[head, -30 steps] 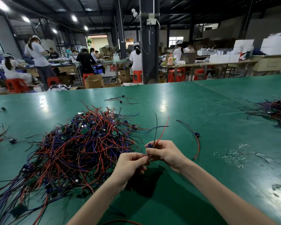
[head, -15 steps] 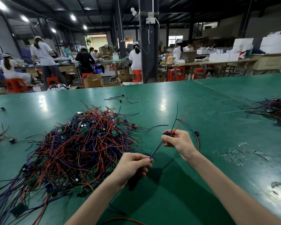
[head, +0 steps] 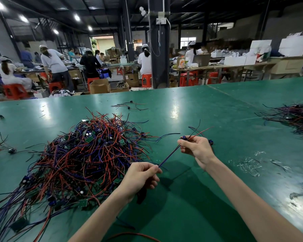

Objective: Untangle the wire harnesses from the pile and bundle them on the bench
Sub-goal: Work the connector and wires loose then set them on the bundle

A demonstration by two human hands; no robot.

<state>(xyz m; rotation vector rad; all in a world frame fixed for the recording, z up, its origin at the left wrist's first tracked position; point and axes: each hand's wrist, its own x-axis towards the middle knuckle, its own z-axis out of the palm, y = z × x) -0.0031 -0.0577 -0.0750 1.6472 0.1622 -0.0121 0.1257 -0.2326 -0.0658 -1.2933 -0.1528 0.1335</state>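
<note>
1. Wire harness [head: 168,157] runs straight above the tabletop [head: 199,110], our left grip [head: 142,177] pinching its near end and our right grip [head: 196,147] curled round its connector end.
2. One big pile [head: 87,154] lies just left; a second pile [head: 294,116] sits at the right edge.
3. Plastic scraps [head: 248,165] lie right of our right arm; green surface shows between both piles.

A harness [head: 168,157] ran between the two grips above the surface [head: 199,105]. The left grip [head: 143,175] pinched its near end. The right grip [head: 194,147] held its far end, further out and to the right. The pile [head: 87,154] lay on the surface left of both grips, its near edge just beside the left grip. Loose wires [head: 129,105] lay beyond the pile, well behind the grips. Scraps [head: 248,165] lay right of the right grip, and a second pile [head: 294,116] sat well apart, further right.
</note>
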